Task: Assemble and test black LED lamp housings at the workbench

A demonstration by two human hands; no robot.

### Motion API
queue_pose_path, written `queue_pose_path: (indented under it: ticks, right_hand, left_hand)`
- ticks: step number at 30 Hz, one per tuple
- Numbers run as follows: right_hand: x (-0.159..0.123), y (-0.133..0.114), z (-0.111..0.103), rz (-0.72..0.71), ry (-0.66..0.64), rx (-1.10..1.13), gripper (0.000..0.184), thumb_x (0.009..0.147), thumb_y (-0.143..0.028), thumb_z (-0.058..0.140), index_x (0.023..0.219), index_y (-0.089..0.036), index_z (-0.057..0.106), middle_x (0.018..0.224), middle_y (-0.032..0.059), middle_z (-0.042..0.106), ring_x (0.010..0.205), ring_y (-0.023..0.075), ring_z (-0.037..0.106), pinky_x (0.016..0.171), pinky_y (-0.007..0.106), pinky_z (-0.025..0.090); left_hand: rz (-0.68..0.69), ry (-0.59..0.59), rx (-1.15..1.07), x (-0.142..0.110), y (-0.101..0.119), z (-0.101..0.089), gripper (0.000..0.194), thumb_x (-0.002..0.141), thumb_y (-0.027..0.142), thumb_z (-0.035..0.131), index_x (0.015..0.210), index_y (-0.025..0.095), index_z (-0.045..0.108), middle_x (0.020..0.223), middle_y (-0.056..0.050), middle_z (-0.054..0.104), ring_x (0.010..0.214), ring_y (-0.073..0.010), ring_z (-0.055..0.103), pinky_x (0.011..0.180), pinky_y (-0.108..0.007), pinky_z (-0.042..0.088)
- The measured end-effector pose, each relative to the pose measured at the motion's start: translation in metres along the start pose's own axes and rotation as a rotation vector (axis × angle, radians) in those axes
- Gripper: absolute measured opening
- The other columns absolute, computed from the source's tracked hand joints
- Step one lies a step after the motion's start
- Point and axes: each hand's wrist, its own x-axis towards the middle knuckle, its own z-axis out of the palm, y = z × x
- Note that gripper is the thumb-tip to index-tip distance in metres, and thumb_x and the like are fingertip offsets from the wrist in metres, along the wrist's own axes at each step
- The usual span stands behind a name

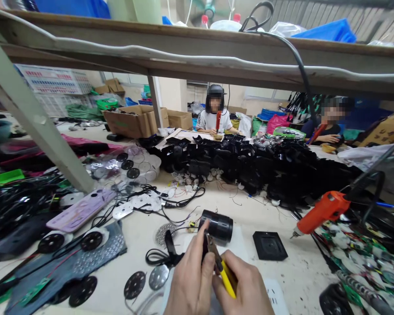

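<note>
My right hand [246,284], nearer me than the black cylinder, is closed around yellow-handled pliers [228,282]. My left hand [188,280] pinches a thin dark piece [205,246] beside their nose; its index fingertip overlaps the cylinder [221,227], and whether it touches, I can't tell. The cylinder lies on its side on the table [187,205]. I judge this to be close plier work on that piece; the next squeeze calls for a steady pinch, with my fingertips clear of the jaws. Left of the cylinder sits a perforated metal disc [166,234]; to its right, a black square part [269,246], then an orange power driver [325,212]. Beyond the cylinder spreads a black parts heap [249,166], with a co-worker [213,120] behind it.
</note>
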Motion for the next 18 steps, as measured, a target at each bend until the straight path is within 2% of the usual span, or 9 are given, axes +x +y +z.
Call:
queue_pose_path:
  ticks: [1, 3, 5, 8, 10, 13, 16, 18]
  right_hand:
    - [-0.003, 0.001, 0.002, -0.011, 0.004, -0.027, 0.016, 0.075, -0.023, 0.048, 0.066, -0.023, 0.035, 0.057, -0.0038, 0.045, 0.051, 0.0122, 0.044, 0.049, 0.024, 0.03]
    - [-0.008, 0.006, 0.004, -0.063, 0.043, -0.109, 0.01, 0.073, -0.019, 0.047, 0.069, -0.023, 0.039, 0.061, -0.0024, 0.048, 0.052, 0.0134, 0.046, 0.05, 0.024, 0.032]
    - [-0.011, 0.014, 0.002, -0.145, 0.114, -0.207, 0.009, 0.073, -0.014, 0.044, 0.075, -0.022, 0.045, 0.067, 0.0003, 0.052, 0.058, 0.0163, 0.051, 0.054, 0.026, 0.036]
    - [-0.014, 0.025, -0.008, -0.293, 0.205, -0.34, 0.017, 0.075, -0.009, 0.042, 0.082, -0.021, 0.052, 0.073, 0.0031, 0.055, 0.066, 0.0201, 0.054, 0.06, 0.029, 0.04]
    - [-0.019, 0.028, -0.018, -0.416, 0.22, -0.399, 0.021, 0.076, -0.008, 0.044, 0.087, -0.02, 0.056, 0.073, 0.0038, 0.055, 0.066, 0.0207, 0.052, 0.059, 0.03, 0.041]
    - [-0.033, 0.027, -0.033, -0.626, 0.184, -0.475, 0.025, 0.079, -0.01, 0.045, 0.098, -0.016, 0.06, 0.071, 0.0056, 0.055, 0.063, 0.0208, 0.049, 0.056, 0.031, 0.041]
    - [-0.055, 0.022, -0.046, -0.751, 0.194, -0.534, 0.024, 0.08, -0.008, 0.044, 0.094, -0.017, 0.061, 0.068, 0.0062, 0.057, 0.06, 0.0199, 0.051, 0.056, 0.032, 0.042]
    - [-0.07, 0.018, -0.055, -0.729, 0.304, -0.543, 0.02, 0.079, -0.004, 0.048, 0.085, -0.02, 0.059, 0.064, 0.004, 0.057, 0.058, 0.0176, 0.053, 0.057, 0.031, 0.043]
  left_hand:
    - [-0.047, -0.026, -0.052, -0.002, 0.0, -0.001, 0.047, 0.1, 0.033, 0.03, 0.145, 0.02, 0.037, 0.129, -0.011, 0.062, 0.117, -0.0211, 0.06, 0.095, -0.031, 0.051]
    - [-0.128, -0.143, -0.145, -0.001, 0.0, -0.008, 0.05, 0.099, 0.041, 0.026, 0.141, 0.019, 0.043, 0.098, -0.009, 0.071, 0.089, -0.0211, 0.069, 0.079, -0.031, 0.055]
    - [-0.264, -0.295, -0.244, 0.005, 0.001, -0.021, 0.055, 0.097, 0.049, 0.027, 0.138, 0.018, 0.046, 0.066, -0.001, 0.064, 0.056, -0.0168, 0.063, 0.058, -0.028, 0.053]
    - [-0.487, -0.504, -0.377, 0.021, 0.006, -0.049, 0.054, 0.091, 0.058, 0.038, 0.118, 0.016, 0.058, 0.048, 0.006, 0.049, 0.036, -0.0105, 0.045, 0.038, -0.021, 0.039]
    - [-0.558, -0.743, -0.438, 0.035, 0.011, -0.069, 0.046, 0.086, 0.057, 0.047, 0.094, 0.015, 0.064, 0.043, 0.007, 0.047, 0.031, -0.0075, 0.036, 0.032, -0.017, 0.029]
    - [-0.63, -1.192, -0.544, 0.054, 0.016, -0.088, 0.035, 0.082, 0.048, 0.056, 0.081, 0.016, 0.068, 0.04, 0.004, 0.047, 0.027, -0.0066, 0.033, 0.028, -0.016, 0.028]
    - [-0.636, -1.6, -0.53, 0.056, 0.017, -0.082, 0.029, 0.083, 0.039, 0.059, 0.068, 0.017, 0.069, 0.039, 0.002, 0.047, 0.027, -0.0077, 0.036, 0.027, -0.016, 0.03]
    - [-0.638, -1.924, -0.536, 0.046, 0.013, -0.066, 0.035, 0.082, 0.041, 0.062, 0.055, 0.018, 0.064, 0.038, 0.001, 0.045, 0.026, -0.0088, 0.035, 0.025, -0.018, 0.029]
